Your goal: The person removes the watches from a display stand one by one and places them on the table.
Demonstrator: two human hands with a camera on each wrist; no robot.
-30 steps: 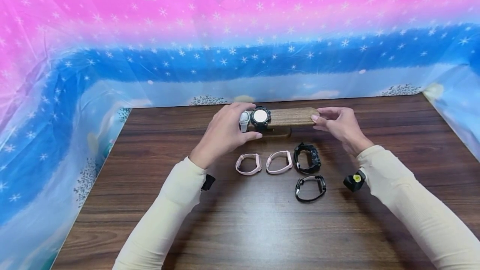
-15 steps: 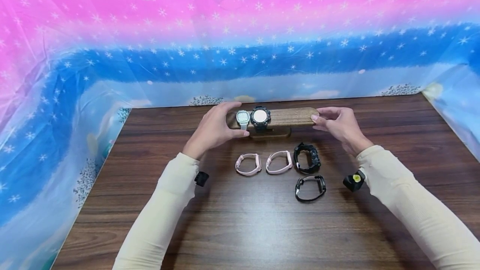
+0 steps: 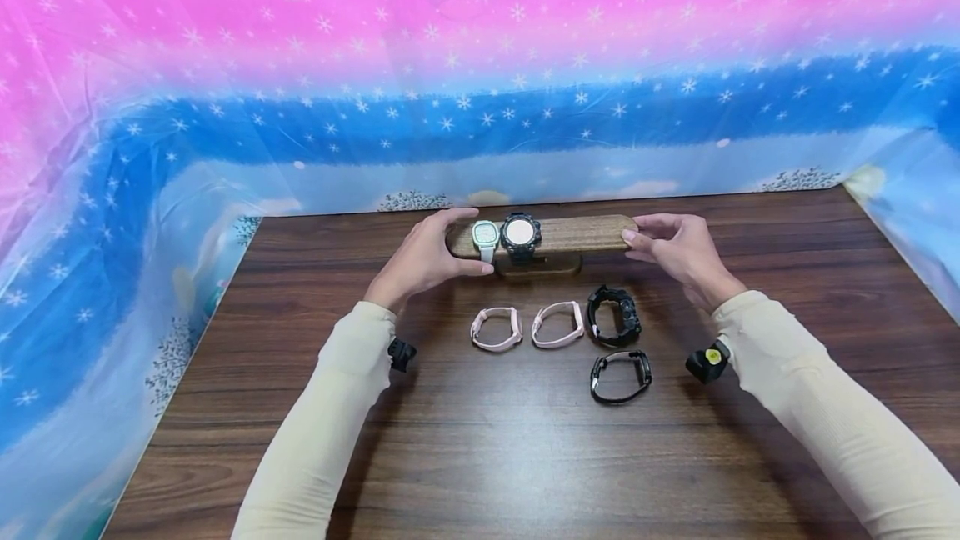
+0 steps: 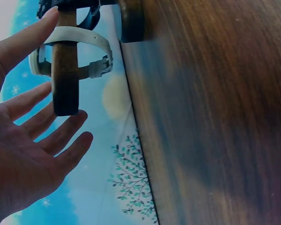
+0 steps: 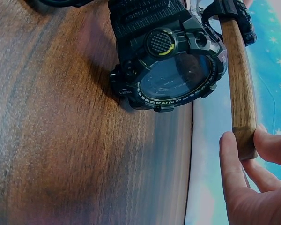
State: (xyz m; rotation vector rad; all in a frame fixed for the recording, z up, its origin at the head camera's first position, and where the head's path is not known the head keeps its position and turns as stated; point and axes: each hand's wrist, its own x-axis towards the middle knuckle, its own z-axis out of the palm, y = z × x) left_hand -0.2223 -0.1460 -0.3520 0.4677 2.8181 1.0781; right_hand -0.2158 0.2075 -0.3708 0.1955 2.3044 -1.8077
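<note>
A wooden watch stand (image 3: 581, 233) stands at the back of the table, its bar running sideways over a base. On the bar's left part hang a white watch (image 3: 486, 233) and, right beside it, a black watch with a round bright face (image 3: 521, 232). My left hand (image 3: 423, 255) is around the bar's left end, fingers spread behind and thumb in front near the white strap. In the left wrist view, those fingers (image 4: 65, 136) look loosely extended, not curled round the wood. My right hand (image 3: 678, 248) pinches the bar's right end between thumb and fingers.
In front of the stand lie two pink bands (image 3: 497, 329), a chunky black watch (image 3: 615, 317) and a thin black band (image 3: 621, 377). A patterned cloth (image 3: 450, 119) rises behind the table's back edge.
My left hand has moved left from beside the black watch to the bar's left end, uncovering the white watch. The right hand keeps its place.
</note>
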